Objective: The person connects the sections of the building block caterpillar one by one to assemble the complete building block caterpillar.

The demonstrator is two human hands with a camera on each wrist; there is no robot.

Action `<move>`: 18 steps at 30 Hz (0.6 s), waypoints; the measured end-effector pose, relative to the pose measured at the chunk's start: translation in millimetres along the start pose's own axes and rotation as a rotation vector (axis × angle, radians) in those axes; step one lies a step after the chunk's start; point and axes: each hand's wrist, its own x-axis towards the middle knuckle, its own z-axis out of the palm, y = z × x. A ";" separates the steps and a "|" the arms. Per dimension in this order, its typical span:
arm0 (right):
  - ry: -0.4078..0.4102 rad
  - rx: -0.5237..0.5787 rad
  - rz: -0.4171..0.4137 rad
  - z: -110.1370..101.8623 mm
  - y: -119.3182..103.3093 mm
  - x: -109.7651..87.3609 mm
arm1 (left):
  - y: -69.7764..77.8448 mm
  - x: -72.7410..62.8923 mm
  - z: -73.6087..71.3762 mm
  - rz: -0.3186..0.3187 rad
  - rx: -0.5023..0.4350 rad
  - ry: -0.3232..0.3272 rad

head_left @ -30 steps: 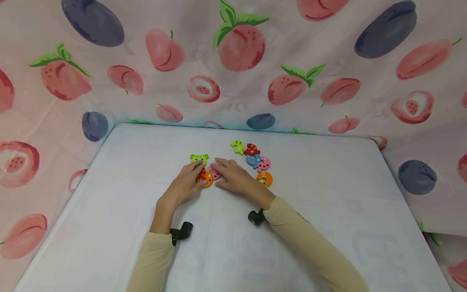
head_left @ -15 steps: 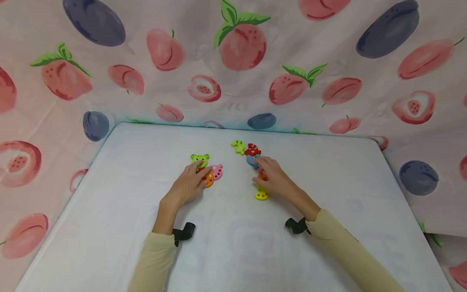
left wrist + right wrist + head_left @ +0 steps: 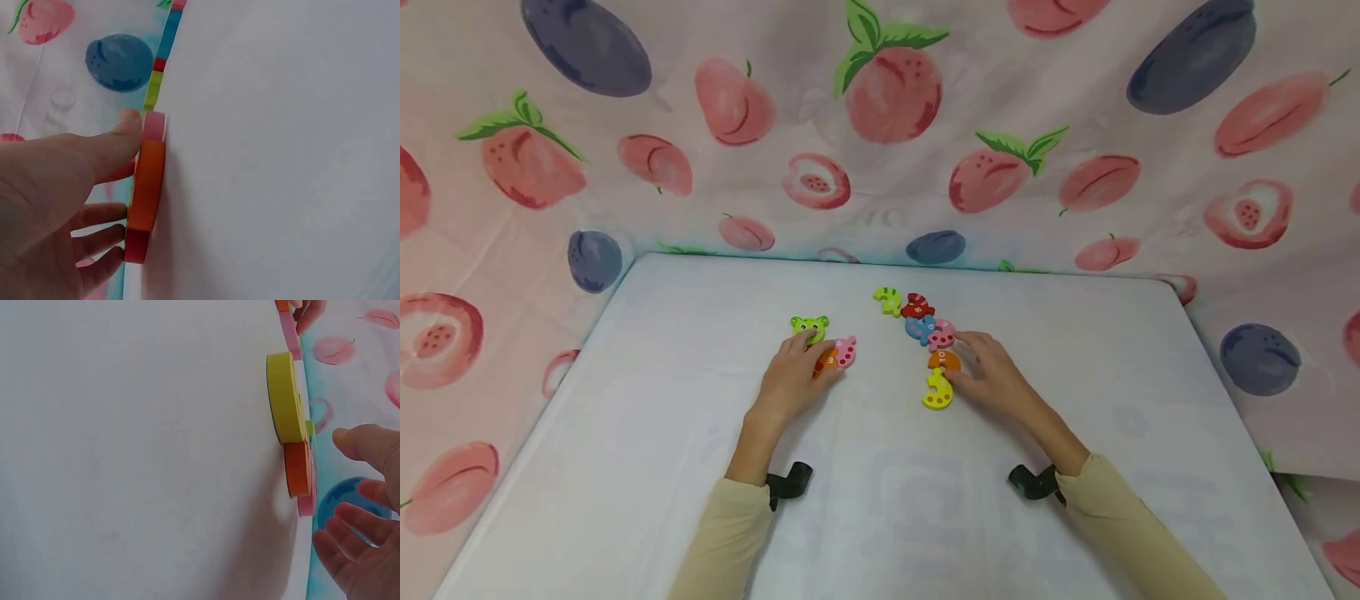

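Observation:
My left hand (image 3: pixel 790 379) rests its fingertips on the left cluster of flat painted puzzle pieces. These are a green piece (image 3: pixel 809 326) with an animal face, an orange one (image 3: pixel 150 184), a pink dotted one (image 3: pixel 847 351) and a red one (image 3: pixel 136 247), partly hidden by the fingers. My right hand (image 3: pixel 1000 385), fingers loosely spread, hovers at the right side of a second chain. That chain runs from a lime striped piece (image 3: pixel 887 301) through red (image 3: pixel 917 306), blue (image 3: pixel 916 328), pink (image 3: pixel 942 336) and orange pieces (image 3: pixel 945 361) to a yellow dotted piece (image 3: pixel 937 393).
Both clusters lie on a white-covered table (image 3: pixel 880 517), with a strip of bare cover between them. A fruit-print cloth (image 3: pixel 880 192) hangs behind the far edge. Black wrist-camera mounts (image 3: pixel 790 481) stick out from both forearms.
My right hand has left the left cluster, passed over the right chain and drawn off to its right, uncovering the orange and yellow pieces. The left hand stays at its cluster, with only a slight shift.

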 end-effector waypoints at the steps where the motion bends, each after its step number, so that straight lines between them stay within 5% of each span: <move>1: 0.000 0.001 0.006 0.1 -0.7 -0.9 | 0.9 0.3 1.3 -0.007 0.001 0.013; 18: 0.056 0.088 0.065 3.0 -4.9 -11.8 | 2.7 0.8 6.7 -0.036 0.001 0.079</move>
